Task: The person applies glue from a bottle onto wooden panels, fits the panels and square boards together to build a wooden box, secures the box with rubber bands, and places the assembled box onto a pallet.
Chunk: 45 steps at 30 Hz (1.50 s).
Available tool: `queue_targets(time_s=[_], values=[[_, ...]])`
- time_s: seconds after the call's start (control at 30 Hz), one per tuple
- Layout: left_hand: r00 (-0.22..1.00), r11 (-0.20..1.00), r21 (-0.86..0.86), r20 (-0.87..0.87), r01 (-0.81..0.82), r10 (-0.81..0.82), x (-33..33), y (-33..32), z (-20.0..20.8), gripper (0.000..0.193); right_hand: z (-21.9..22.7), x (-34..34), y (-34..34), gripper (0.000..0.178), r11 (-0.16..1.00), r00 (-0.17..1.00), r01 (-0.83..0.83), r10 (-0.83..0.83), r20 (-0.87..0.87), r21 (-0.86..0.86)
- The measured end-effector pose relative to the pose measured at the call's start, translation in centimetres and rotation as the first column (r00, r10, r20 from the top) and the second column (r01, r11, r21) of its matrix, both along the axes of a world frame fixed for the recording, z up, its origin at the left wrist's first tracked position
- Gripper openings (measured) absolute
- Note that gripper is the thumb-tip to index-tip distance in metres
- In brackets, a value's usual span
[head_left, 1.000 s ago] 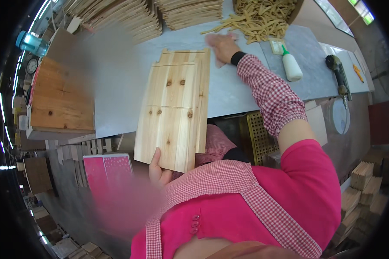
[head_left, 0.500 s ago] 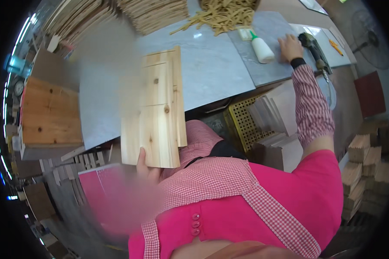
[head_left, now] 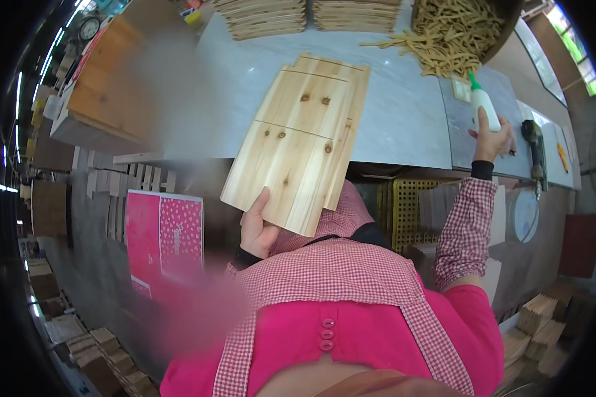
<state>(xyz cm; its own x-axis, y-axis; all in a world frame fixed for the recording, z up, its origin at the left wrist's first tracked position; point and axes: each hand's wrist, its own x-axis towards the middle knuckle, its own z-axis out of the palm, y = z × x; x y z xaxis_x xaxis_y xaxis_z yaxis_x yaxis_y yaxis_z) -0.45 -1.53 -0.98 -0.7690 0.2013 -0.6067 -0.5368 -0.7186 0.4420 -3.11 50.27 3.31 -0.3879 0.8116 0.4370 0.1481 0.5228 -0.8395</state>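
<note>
My left hand [head_left: 257, 231] grips the near edge of a pale wooden board [head_left: 291, 132], its thumb lying on top. Thin grooves run across the board's face, and dark knots dot it. A second wooden board [head_left: 346, 142] shows along its right side, underneath and slightly offset. The boards lie partly over the table and jut past its front edge toward my lap. Over on the right, my right hand [head_left: 493, 140] is closed around the lower part of a white squeeze bottle [head_left: 483, 106] with a green nozzle. Some fingers are hidden behind the bottle.
Light wood strips [head_left: 453, 40] spill from a round container at the back. Stacks of wooden pieces [head_left: 261, 16] stand at the far edge of the grey table [head_left: 404, 119]. A dark hand tool [head_left: 533, 142] and an orange cutter [head_left: 563, 157] lie at right. Below is a yellow crate [head_left: 407, 215].
My right hand has gone from the tabletop near the dark tool to the squeeze bottle and taken hold of it. The view has shifted, and the boards appear tilted more to the right.
</note>
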Motion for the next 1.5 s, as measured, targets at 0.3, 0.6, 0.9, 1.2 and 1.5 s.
queue_targets(time_s=[0.3,0.6,0.9,1.2,1.5], values=[[0.998,0.998,-0.06,-0.06,-0.012,0.008,0.2,-0.2,-0.2,0.052,-0.6,-13.8,-14.5,0.062,0.82,0.836,-0.547,0.524,-0.164,-0.168],[0.995,0.997,0.055,0.088,-0.057,0.052,0.0,0.2,1.5,0.056,-0.5,-20.4,-18.5,0.06,0.784,0.781,-0.619,0.621,0.064,-0.052],[0.997,0.998,0.023,0.036,-0.062,0.061,0.0,-0.1,0.7,0.056,-0.7,-22.7,-16.4,0.056,0.598,0.603,-0.797,0.785,0.141,0.083],[0.999,0.997,-0.069,-0.036,0.019,-0.022,0.2,0.1,0.5,0.055,0.9,-16.4,-10.2,0.048,0.564,0.605,-0.796,0.761,0.236,0.22],[0.996,0.993,0.096,0.068,-0.066,0.059,-0.1,-0.3,0.2,0.055,2.0,-13.3,-12.8,0.047,0.732,0.743,-0.669,0.651,0.158,0.127]])
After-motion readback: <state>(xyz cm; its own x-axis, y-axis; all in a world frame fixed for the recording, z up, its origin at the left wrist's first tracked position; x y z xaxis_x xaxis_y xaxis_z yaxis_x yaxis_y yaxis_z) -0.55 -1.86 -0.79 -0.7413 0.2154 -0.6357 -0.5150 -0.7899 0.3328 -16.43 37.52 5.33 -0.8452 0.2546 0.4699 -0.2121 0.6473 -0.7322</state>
